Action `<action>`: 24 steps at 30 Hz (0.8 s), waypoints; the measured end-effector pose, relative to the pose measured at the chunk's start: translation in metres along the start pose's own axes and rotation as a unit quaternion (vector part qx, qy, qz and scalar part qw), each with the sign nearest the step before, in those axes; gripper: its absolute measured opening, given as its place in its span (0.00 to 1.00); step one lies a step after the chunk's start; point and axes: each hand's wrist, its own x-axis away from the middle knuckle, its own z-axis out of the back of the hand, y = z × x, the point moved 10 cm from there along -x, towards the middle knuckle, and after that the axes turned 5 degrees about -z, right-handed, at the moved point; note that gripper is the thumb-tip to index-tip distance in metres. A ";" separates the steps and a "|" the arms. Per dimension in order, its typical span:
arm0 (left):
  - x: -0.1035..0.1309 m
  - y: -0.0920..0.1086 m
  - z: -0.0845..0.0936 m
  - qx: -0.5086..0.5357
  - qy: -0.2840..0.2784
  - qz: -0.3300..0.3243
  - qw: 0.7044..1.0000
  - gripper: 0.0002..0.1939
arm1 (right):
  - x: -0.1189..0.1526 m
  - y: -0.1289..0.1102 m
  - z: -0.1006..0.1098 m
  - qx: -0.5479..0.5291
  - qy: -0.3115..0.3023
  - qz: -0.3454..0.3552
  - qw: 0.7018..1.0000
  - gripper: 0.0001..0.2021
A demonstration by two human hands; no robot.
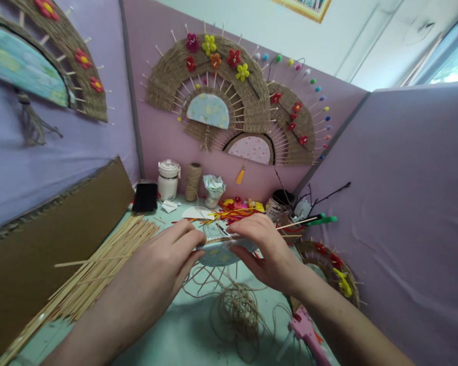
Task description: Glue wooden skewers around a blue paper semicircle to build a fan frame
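Note:
Between my two hands, a half-round piece covered in light blue patterned cloth (220,254) is held above the table, its straight brown edge upward. My left hand (164,251) pinches its left end between thumb and fingers. At the right end, my right hand (265,249) grips it the same way. Thin sticks (295,223) jut out past both hands and below the piece. Under it lies a loose tangle of jute twine (240,307) on the pale green table (168,325). Part of the piece is hidden by my fingers.
A heap of thin sticks (103,267) lies left beside a cardboard panel (57,249). At the back stand a white lidded cup (168,180), a twine spool (193,182) and a black phone (145,197). A pink glue gun (307,333) lies front right. Woven fans (209,66) hang on the partition.

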 end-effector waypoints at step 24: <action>0.003 -0.008 0.000 0.019 -0.025 0.036 0.999 0.11 | -0.011 -0.010 -0.015 0.016 -0.052 0.008 0.999 0.13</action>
